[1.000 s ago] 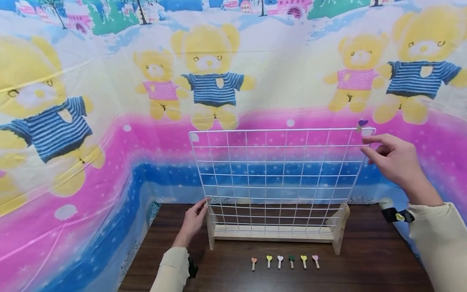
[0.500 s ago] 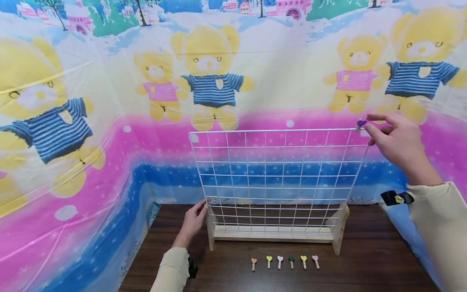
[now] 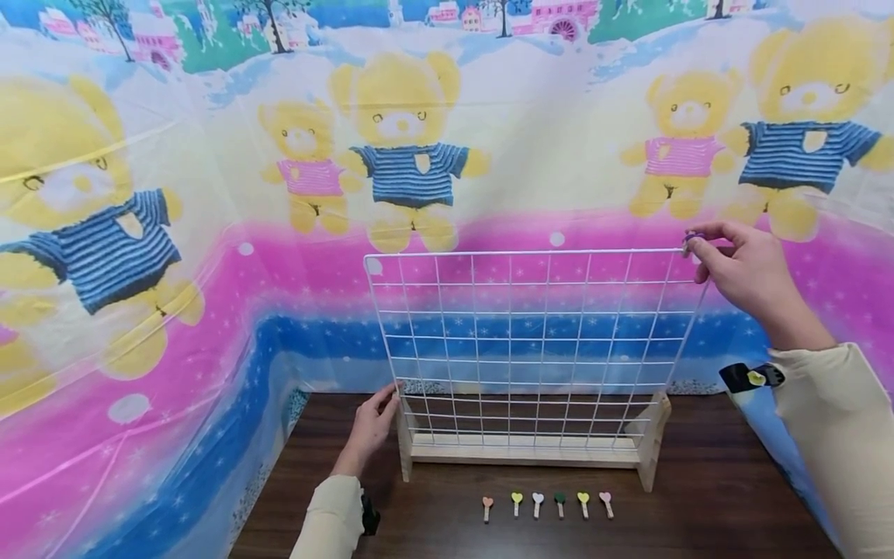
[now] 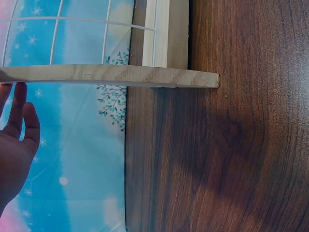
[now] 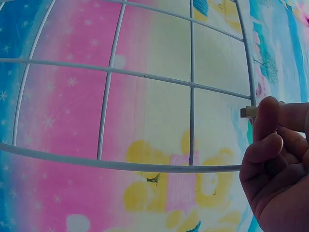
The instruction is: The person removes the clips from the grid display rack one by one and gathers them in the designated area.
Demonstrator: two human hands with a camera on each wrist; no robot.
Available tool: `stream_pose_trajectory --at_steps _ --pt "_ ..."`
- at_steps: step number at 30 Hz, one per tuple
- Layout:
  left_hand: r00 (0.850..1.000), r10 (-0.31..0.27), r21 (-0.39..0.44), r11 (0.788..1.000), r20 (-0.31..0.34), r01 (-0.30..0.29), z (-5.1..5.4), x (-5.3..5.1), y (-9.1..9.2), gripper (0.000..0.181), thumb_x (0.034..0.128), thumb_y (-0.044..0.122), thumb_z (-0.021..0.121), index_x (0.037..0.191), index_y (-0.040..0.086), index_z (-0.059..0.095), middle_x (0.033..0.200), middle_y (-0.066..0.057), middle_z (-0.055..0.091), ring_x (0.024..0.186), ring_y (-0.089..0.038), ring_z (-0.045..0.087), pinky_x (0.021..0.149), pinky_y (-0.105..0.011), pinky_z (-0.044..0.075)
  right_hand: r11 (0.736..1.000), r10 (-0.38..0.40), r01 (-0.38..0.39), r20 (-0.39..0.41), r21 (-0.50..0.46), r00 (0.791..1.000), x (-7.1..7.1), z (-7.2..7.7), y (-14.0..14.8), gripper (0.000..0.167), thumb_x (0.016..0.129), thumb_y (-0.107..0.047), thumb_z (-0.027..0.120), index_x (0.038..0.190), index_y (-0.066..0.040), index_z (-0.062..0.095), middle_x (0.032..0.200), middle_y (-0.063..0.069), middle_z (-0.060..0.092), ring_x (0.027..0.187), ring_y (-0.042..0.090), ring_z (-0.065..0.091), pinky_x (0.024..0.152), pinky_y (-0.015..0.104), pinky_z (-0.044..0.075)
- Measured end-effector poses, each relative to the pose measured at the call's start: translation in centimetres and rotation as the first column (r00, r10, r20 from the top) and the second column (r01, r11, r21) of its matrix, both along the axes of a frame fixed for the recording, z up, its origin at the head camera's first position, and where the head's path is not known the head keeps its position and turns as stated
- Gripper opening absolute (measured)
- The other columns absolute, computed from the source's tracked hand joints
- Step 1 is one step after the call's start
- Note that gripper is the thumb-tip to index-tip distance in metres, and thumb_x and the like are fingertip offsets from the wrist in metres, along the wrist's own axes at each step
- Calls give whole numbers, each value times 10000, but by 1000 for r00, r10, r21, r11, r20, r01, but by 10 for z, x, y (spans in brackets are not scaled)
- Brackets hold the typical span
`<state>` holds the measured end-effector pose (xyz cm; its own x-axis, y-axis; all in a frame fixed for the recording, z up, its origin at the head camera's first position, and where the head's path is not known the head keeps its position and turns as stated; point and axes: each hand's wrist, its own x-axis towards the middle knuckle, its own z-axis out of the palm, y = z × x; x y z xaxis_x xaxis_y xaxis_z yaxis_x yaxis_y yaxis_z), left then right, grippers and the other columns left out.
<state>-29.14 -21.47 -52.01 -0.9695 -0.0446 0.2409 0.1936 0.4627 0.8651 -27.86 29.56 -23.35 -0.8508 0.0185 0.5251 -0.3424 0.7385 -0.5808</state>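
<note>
A white wire grid (image 3: 526,314) stands upright in a wooden stand (image 3: 524,453) on the table. At the grid's top right corner, my right hand (image 3: 744,262) pinches a small clothespin with a purple heart (image 3: 691,237) between thumb and index finger. In the right wrist view the clothespin's wooden end (image 5: 248,112) juts out beside the top wire; my fingers hide most of it. My left hand (image 3: 372,425) touches the stand's left upright with its fingertips. In the left wrist view those fingers (image 4: 20,108) meet the wood's outer side, fairly straight.
Several heart clothespins lie in a row before the stand, among them an orange one (image 3: 487,506), a green one (image 3: 560,505) and a pink one (image 3: 607,505). The dark wooden table (image 3: 433,528) backs onto a bear-print cloth (image 3: 531,178).
My right hand has risen from just below the grid's top right corner and moved in to grip the purple heart clothespin on the top wire. The left hand stays at the upright.
</note>
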Motion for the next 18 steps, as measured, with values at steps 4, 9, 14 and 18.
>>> stream_pose_trajectory --at_steps 4,9,14,18 --pt "1000 4 -3 1000 -5 -4 0 1 0 337 998 172 497 1328 167 568 1067 -109 605 843 -211 515 670 -338 433 1000 -2 2 -9 0 1000 1 0 0 401 960 -400 516 1174 -74 608 700 26 625 592 121 571 444 288 372" --pt "1000 0 -9 1000 4 0 -1 1 0 347 999 178 495 1340 161 556 1077 -109 606 845 -204 527 666 -333 435 1000 -8 8 -26 -26 1000 2 0 0 409 950 -399 538 1172 -67 626 673 1 621 600 158 578 439 285 372" --pt "1000 -4 0 1000 -2 4 0 1 0 349 995 157 500 1339 155 557 1089 -116 616 882 -211 549 698 -340 450 994 -6 0 -59 -106 998 3 0 -3 395 940 -376 568 1161 -57 646 681 -103 616 574 109 560 394 270 340" --pt "1000 -4 7 1000 -3 4 0 1 0 348 994 151 501 1338 154 558 1104 -118 616 905 -216 554 715 -343 454 992 19 -35 -133 -122 991 8 0 -5 344 934 -321 598 1121 -40 665 663 -123 607 545 85 553 378 259 323"
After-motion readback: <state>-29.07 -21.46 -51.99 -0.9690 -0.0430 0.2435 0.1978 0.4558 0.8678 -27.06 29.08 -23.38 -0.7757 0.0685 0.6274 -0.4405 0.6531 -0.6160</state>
